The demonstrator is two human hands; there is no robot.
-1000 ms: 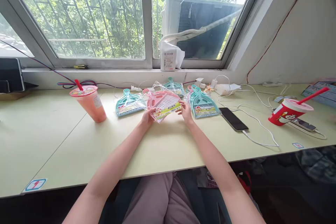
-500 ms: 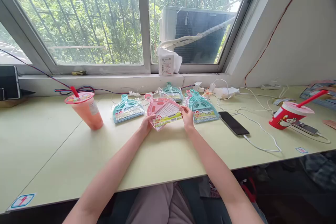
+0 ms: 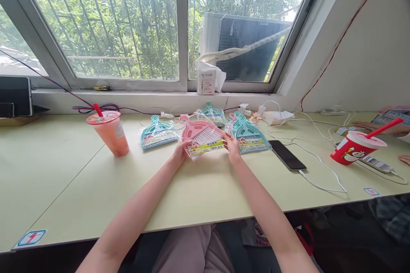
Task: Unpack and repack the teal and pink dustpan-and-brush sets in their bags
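Between my hands is a pink dustpan and brush set (image 3: 199, 131) in clear plastic wrap, with a yellow-green label across its lower part. My left hand (image 3: 181, 152) grips its left edge and my right hand (image 3: 232, 145) pinches its right edge. To the left lies a wrapped teal dustpan set (image 3: 157, 132). Another teal dustpan set (image 3: 211, 114) rests behind the pink one. Just right of my right hand is a stack of teal dustpan sets (image 3: 248, 133), with a bit of pink showing at its back.
A tilted-looking drink cup (image 3: 112, 134) stands on the left, a red cup (image 3: 354, 148) on the right. A black phone (image 3: 287, 155) charges on a white cable. A tissue box (image 3: 206, 82) sits on the sill. At the far right, another person's hand (image 3: 395, 127) shows.
The view has shifted slightly, moving the scene a little to the right in frame. The pink set stays in both hands, nearly the same pose; my right fingers have shifted slightly on its edge.
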